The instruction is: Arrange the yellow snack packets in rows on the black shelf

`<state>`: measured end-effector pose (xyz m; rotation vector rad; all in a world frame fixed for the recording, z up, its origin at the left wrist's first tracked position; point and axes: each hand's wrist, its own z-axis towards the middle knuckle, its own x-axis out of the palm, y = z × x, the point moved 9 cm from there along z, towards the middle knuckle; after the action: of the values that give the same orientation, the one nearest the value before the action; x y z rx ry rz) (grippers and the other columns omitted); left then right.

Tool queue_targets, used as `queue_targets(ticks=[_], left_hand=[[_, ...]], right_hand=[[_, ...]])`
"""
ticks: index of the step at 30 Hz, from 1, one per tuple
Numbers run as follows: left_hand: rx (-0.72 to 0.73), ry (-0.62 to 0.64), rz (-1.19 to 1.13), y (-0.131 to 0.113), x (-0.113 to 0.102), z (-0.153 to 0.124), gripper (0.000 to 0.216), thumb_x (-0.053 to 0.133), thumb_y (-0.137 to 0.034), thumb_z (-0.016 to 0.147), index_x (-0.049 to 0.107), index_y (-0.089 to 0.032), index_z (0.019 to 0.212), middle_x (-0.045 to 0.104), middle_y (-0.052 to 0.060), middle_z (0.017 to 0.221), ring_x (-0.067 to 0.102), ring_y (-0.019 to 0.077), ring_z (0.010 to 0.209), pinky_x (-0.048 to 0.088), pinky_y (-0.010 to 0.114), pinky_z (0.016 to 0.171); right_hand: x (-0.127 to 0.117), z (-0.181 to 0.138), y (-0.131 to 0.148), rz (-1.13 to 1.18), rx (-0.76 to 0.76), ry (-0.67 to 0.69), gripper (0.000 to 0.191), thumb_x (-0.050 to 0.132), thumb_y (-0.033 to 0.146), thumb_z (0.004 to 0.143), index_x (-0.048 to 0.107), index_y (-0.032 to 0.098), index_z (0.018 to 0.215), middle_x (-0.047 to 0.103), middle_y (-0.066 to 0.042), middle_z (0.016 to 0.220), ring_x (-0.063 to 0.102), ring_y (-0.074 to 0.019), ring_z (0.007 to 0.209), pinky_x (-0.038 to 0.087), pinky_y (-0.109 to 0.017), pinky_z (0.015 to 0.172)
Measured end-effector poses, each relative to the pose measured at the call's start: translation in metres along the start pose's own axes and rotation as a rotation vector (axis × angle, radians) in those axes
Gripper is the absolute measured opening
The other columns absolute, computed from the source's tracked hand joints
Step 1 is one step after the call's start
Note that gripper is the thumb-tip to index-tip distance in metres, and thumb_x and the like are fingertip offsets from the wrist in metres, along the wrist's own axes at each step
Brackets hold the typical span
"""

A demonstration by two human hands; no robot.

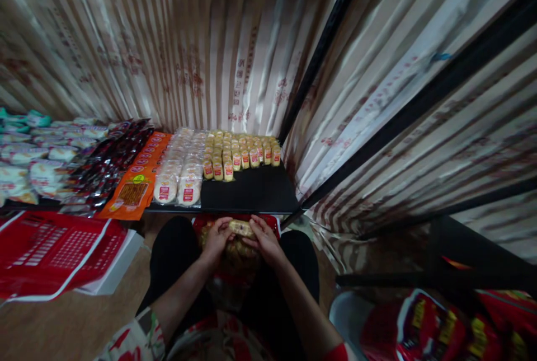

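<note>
Between my knees, my left hand (217, 237) and my right hand (265, 238) grip the two ends of a small yellowish wrapped snack (242, 229). Its printing is too dim to read. Just below it is an open red bag (273, 224) with many similar yellowish packets (241, 252) inside. On the black shelf (251, 190) in front of me, rows of small yellow packets (235, 155) with red labels stand close together. Left of them lie two columns of round pale packaged cakes (190, 184).
An orange packet (133, 184), dark shiny packets (109, 162) and white packets (48, 173) line the shelf's left part. A red printed bag (54, 252) lies at lower left. Black frame bars (403, 106) and a striped curtain (226, 42) bound the space. Red bags (440, 322) sit at lower right.
</note>
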<state>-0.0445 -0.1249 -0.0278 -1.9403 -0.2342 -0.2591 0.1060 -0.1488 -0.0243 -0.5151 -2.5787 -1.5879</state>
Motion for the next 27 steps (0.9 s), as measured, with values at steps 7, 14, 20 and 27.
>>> queue_targets(ticks=[7, 14, 20, 27], left_hand=[[0.094, 0.011, 0.053, -0.017, -0.004, -0.006, 0.026, 0.065, -0.026, 0.059, 0.060, -0.018, 0.084, 0.063, 0.000, 0.081, 0.059, 0.0115, 0.071, 0.045, 0.020, 0.064], [0.055, 0.054, -0.125, -0.020, 0.002, -0.011, 0.030, 0.069, -0.021, 0.053, 0.055, -0.018, 0.080, 0.066, 0.000, 0.081, 0.063, 0.0147, 0.078, 0.047, 0.025, 0.074], [0.039, 0.052, -0.215, -0.025, 0.000, -0.012, 0.024, 0.070, -0.028, 0.056, 0.059, -0.015, 0.073, 0.064, 0.007, 0.103, 0.062, 0.0210, 0.092, 0.049, 0.032, 0.081], [0.040, -0.033, -0.054, -0.028, -0.004, -0.006, 0.034, 0.070, -0.028, 0.057, 0.057, -0.016, 0.086, 0.067, 0.004, 0.083, 0.064, 0.0163, 0.075, 0.050, 0.026, 0.068]], right_hand=[[0.009, -0.002, 0.005, -0.081, 0.026, 0.039, 0.043, 0.055, 0.054, 0.076, 0.057, 0.018, 0.100, 0.067, -0.009, 0.091, 0.068, -0.0179, 0.072, 0.054, -0.026, 0.058], [0.023, -0.006, 0.042, -0.218, -0.209, 0.143, 0.035, 0.060, 0.035, 0.069, 0.063, 0.019, 0.100, 0.068, -0.004, 0.094, 0.063, -0.0184, 0.086, 0.050, -0.029, 0.075], [0.034, -0.014, 0.060, -0.313, -0.293, 0.181, 0.044, 0.052, 0.019, 0.064, 0.061, 0.021, 0.107, 0.067, -0.002, 0.099, 0.061, -0.0184, 0.088, 0.048, -0.030, 0.079], [0.032, -0.004, 0.067, -0.388, -0.419, 0.122, 0.055, 0.051, 0.015, 0.062, 0.054, 0.023, 0.116, 0.053, -0.005, 0.127, 0.054, -0.0182, 0.110, 0.043, -0.031, 0.092]])
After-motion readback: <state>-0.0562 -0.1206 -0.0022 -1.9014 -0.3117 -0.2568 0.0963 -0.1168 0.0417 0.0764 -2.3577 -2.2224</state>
